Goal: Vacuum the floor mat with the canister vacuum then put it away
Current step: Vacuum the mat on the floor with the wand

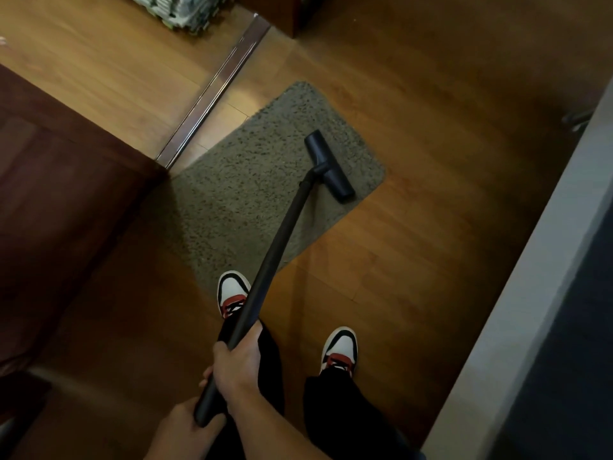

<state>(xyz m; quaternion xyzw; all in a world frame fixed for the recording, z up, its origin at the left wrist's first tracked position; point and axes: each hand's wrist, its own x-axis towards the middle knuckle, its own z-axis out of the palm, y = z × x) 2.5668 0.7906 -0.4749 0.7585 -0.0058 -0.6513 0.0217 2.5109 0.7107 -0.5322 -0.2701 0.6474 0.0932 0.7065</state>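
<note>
right hand (pixel 237 358): fingers curled tight round the black wand (pixel 275 250), the grip farther from the body
left hand (pixel 185 426): wrapped round the wand's near end, just behind the right hand, close to the body
wand: runs from both hands forward and to the right, tilted down to the floor
floor head (pixel 328 166): at the wand's far end, well ahead of the hands, lying flat on the floor mat (pixel 252 180) near its right-side corner
floor mat: grey-brown speckled pile, flat on the wood floor (pixel 414 244), ahead of the hands; its left part is in shadow
left shoe (pixel 232 293): white, red and black, just ahead of the right hand, toe at the mat's near edge, partly behind the wand
right shoe (pixel 340 348): same colours, to the right of the right hand, on bare floor, off the mat
dark wood door (pixel 66 194): left of the hands
metal threshold strip (pixel 215 88): far ahead, beyond the mat's left side
pale wall (pixel 530 293): well right of the hands
</note>
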